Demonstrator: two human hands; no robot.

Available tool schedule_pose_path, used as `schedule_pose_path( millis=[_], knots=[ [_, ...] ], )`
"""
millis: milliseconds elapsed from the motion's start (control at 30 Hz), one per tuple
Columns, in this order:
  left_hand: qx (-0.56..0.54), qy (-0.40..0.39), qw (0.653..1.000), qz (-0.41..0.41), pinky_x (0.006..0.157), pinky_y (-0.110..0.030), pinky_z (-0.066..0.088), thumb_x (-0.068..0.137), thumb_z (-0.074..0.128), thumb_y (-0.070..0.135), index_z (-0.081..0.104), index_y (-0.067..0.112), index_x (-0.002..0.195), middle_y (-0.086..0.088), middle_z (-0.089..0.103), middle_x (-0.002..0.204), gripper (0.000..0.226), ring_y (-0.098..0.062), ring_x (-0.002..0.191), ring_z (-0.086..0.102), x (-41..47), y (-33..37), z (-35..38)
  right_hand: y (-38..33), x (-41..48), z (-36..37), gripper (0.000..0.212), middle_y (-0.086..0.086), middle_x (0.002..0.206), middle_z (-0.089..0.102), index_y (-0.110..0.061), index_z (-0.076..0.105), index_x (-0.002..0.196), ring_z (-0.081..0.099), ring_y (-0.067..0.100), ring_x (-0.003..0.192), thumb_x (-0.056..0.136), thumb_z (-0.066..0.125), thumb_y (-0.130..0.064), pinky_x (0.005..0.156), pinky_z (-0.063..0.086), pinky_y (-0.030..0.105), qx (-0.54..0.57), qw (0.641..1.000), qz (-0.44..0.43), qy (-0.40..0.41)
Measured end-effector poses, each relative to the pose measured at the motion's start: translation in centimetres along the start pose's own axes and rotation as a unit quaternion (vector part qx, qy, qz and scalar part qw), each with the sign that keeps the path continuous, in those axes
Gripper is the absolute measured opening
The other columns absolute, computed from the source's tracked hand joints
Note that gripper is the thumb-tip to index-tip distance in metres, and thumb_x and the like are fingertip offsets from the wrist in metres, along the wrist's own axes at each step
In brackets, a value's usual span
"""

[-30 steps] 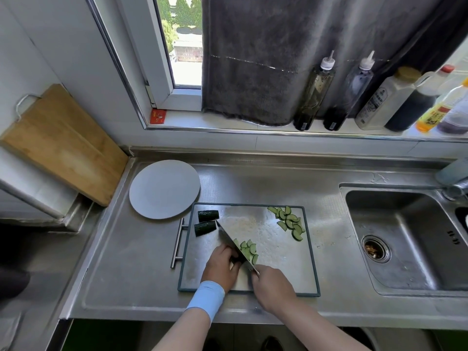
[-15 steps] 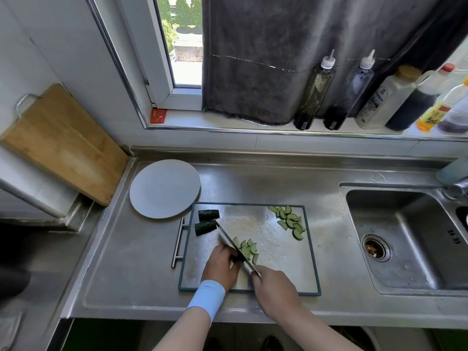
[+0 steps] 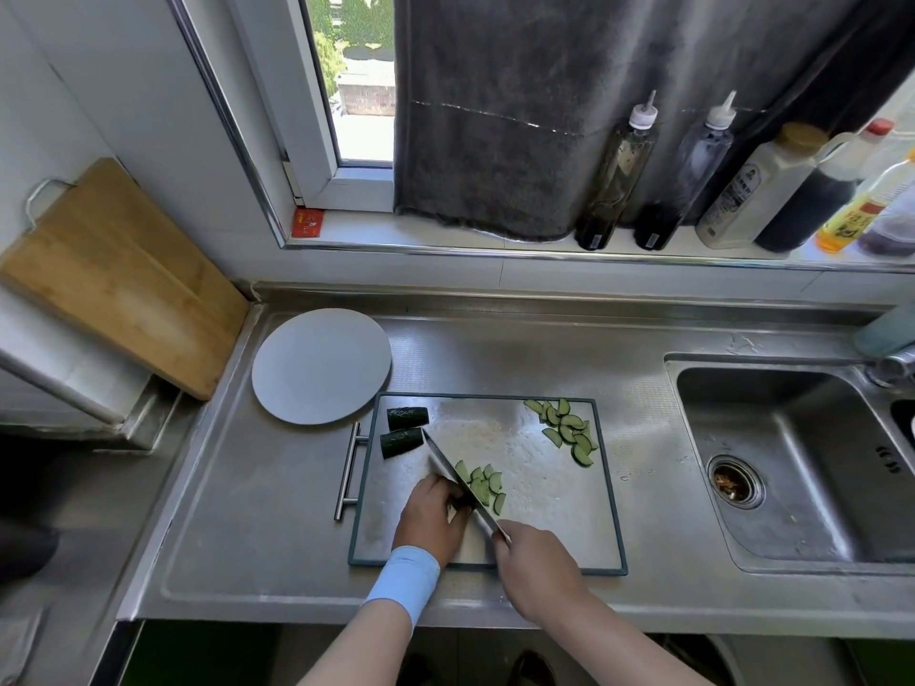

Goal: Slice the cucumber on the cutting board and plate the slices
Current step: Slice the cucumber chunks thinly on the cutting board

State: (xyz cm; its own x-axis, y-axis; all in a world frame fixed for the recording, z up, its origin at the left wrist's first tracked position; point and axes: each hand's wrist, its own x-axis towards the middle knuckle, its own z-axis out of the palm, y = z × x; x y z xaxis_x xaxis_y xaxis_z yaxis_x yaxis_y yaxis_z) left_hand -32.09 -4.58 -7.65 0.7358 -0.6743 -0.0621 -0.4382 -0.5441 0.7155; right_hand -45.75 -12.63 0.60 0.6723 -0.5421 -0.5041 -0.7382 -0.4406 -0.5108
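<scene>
Left of the steel cutting board (image 3: 608,487), a wooden board (image 3: 114,274) leans on the wall. The grey plate (image 3: 322,366) sits just beside the cutting board's far-left corner, and no slice has reached it yet. On the board's far-left part lie 2 uncut cucumber chunks (image 3: 407,417), side by side.

Near the board's front edge, my view shows the left hand (image 3: 431,514) with fingers curled down over the cucumber piece (image 3: 459,502) being cut. Most of that piece is hidden under the fingers. The knife (image 3: 458,480) runs diagonally from beside the nearer chunk back to the right hand (image 3: 537,561), which is closed in a fist round the handle. The handle itself is out of sight inside the fist. Fresh half-moon slices (image 3: 482,485) lie touching the blade's right face. A larger pile of slices (image 3: 567,430) sits at the board's far-right corner, with the sink (image 3: 792,462) beyond the right rim.

My worry is the left fingertips. The piece looks short and the blade stands right against them, so 1 careless stroke could nick a finger. Wet slices may also cling to the blade and drag back under the next cut. The far pile sits close to the rim, so a sweep toward it could push slices onto the counter.
</scene>
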Motion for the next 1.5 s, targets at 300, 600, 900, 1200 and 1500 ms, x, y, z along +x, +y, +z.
schedule_pose_path(
  millis=[300, 600, 900, 1200, 1500],
  knots=[
    [0.023, -0.014, 0.999, 0.028, 0.075, -0.029, 0.049, 0.079, 0.063, 0.020, 0.063, 0.018, 0.088, 0.006, 0.054, 0.096, 0.010, -0.012, 0.088, 0.053, -0.1, -0.4, -0.1, -0.5, 1.4, 0.4, 0.029, 0.001, 0.094, 0.069, -0.025, 0.064, 0.099, 0.061, 0.023, 0.084, 0.101, 0.036, -0.033, 0.069, 0.046, 0.032, -0.004, 1.000, 0.005, -0.001],
    [0.013, -0.004, 1.000, 0.009, 0.076, -0.024, 0.047, 0.081, 0.067, 0.025, 0.065, 0.021, 0.089, 0.007, 0.054, 0.094, 0.009, -0.010, 0.088, 0.053, -0.3, -0.1, -0.2, -0.2, 0.0, 0.1, 0.029, -0.010, 0.079, 0.062, -0.029, 0.064, 0.101, 0.057, 0.014, 0.072, 0.101, 0.037, -0.035, 0.058, 0.040, 0.028, -0.009, 0.999, -0.019, 0.033],
    [0.020, -0.016, 1.000, -0.014, 0.074, -0.018, 0.042, 0.080, 0.067, 0.024, 0.063, 0.020, 0.082, 0.011, 0.048, 0.089, 0.006, -0.010, 0.082, 0.052, -0.1, -0.2, -0.3, -0.2, -1.3, -0.1, 0.026, -0.005, 0.082, 0.067, -0.030, 0.063, 0.101, 0.059, 0.017, 0.075, 0.101, 0.037, -0.035, 0.059, 0.041, 0.030, -0.029, 0.999, -0.017, 0.034],
    [0.014, -0.009, 1.000, -0.024, 0.074, -0.019, 0.042, 0.079, 0.068, 0.025, 0.061, 0.023, 0.082, 0.013, 0.048, 0.088, 0.008, -0.007, 0.080, 0.049, -0.1, -0.3, -0.2, -0.7, 0.1, 0.5, 0.026, -0.003, 0.084, 0.064, -0.026, 0.061, 0.101, 0.058, 0.021, 0.077, 0.101, 0.036, -0.033, 0.062, 0.042, 0.032, -0.023, 1.000, 0.002, 0.014],
    [0.031, 0.009, 0.999, 0.039, 0.075, -0.025, 0.046, 0.079, 0.066, 0.017, 0.062, 0.015, 0.086, 0.003, 0.053, 0.096, 0.008, -0.012, 0.091, 0.049, -0.4, -0.7, -0.1, -1.0, 1.3, 0.6, 0.031, 0.002, 0.096, 0.070, -0.023, 0.063, 0.102, 0.063, 0.024, 0.087, 0.101, 0.035, -0.037, 0.072, 0.049, 0.033, -0.018, 1.000, 0.010, 0.002]
  ],
)
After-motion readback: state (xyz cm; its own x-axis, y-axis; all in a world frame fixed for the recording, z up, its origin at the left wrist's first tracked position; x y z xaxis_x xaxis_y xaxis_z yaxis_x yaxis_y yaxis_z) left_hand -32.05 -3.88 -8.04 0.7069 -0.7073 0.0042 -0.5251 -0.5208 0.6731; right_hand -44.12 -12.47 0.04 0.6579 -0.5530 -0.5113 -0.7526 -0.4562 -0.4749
